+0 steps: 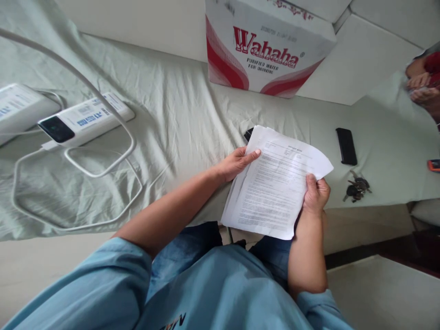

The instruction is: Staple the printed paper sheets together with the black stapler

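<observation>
A thin stack of printed paper sheets (275,192) is held up over the table's front edge and my lap. My left hand (239,162) grips the stack at its left edge, thumb on top and fingers hidden beneath. At the right edge, my right hand (314,192) pinches the sheets between thumb and curled fingers. The upper right corner of the paper bends upward. Dense lines of text cover the top sheet, too small to read. Behind the upper left corner a small black object (248,134) shows in part.
A Wahaha water carton (264,50) stands at the back against the wall. White power banks (89,117) with a looping white cable (103,172) lie left on the cloth-covered table (178,119). Right are a black phone (346,146) and keys (357,188). Another person's hands (421,87) show far right.
</observation>
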The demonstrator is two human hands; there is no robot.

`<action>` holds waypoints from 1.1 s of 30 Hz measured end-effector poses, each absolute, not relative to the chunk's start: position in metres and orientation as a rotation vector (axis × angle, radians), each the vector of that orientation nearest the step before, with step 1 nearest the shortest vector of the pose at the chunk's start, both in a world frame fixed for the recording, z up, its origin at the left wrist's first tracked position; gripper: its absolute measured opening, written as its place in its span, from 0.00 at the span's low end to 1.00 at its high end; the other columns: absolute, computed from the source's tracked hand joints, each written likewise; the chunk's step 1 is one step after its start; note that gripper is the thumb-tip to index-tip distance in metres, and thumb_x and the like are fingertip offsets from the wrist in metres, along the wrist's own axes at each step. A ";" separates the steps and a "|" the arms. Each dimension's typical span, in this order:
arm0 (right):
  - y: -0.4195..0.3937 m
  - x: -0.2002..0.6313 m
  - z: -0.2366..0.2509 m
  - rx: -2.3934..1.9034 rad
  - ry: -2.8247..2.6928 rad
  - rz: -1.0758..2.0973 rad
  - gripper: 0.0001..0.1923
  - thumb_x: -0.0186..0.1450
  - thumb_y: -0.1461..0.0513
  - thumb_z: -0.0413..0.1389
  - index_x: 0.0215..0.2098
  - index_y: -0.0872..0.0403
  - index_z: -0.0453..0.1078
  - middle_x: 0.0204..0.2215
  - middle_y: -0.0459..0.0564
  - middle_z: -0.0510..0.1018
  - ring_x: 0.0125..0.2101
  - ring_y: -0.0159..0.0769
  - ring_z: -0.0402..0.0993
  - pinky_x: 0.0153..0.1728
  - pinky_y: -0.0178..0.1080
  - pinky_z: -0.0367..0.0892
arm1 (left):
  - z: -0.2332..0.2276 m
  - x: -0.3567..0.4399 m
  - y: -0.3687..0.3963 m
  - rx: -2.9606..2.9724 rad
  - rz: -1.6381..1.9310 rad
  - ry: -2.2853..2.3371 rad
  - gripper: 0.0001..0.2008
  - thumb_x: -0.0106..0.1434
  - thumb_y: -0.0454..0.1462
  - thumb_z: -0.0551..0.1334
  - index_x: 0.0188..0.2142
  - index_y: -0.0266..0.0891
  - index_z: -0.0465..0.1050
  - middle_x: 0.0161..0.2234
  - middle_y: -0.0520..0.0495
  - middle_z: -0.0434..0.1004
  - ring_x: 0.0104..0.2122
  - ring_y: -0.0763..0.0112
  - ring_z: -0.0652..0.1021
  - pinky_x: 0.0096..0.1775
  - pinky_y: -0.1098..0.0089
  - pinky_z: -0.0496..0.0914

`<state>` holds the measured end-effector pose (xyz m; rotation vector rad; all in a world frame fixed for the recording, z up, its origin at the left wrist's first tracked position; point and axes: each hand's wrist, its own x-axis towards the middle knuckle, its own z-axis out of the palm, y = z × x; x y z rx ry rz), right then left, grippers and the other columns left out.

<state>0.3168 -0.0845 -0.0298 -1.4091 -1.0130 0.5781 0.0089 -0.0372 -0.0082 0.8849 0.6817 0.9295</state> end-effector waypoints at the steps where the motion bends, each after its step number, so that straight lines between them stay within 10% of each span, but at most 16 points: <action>1: -0.085 0.317 -0.030 -1.410 -1.016 0.577 0.21 0.61 0.46 0.74 0.40 0.55 0.86 0.35 0.49 0.87 0.40 0.44 0.85 0.48 0.47 0.79 | -0.009 0.010 -0.037 0.881 0.938 0.679 0.31 0.65 0.64 0.73 0.46 0.38 0.86 0.42 0.39 0.90 0.52 0.48 0.87 0.61 0.50 0.77; 26: -0.084 0.312 -0.028 -1.395 -1.003 0.626 0.24 0.58 0.44 0.75 0.39 0.53 0.85 0.34 0.50 0.87 0.41 0.46 0.85 0.46 0.47 0.79 | -0.009 0.009 -0.041 0.781 0.896 0.655 0.32 0.66 0.65 0.72 0.48 0.39 0.87 0.42 0.38 0.91 0.49 0.48 0.89 0.57 0.51 0.80; 33: -0.078 0.308 -0.024 -1.381 -0.995 0.487 0.26 0.58 0.40 0.73 0.33 0.51 0.76 0.28 0.43 0.77 0.32 0.34 0.72 0.38 0.38 0.70 | -0.010 0.010 -0.043 0.779 0.999 0.761 0.32 0.66 0.66 0.71 0.49 0.41 0.87 0.45 0.40 0.92 0.54 0.47 0.87 0.61 0.53 0.79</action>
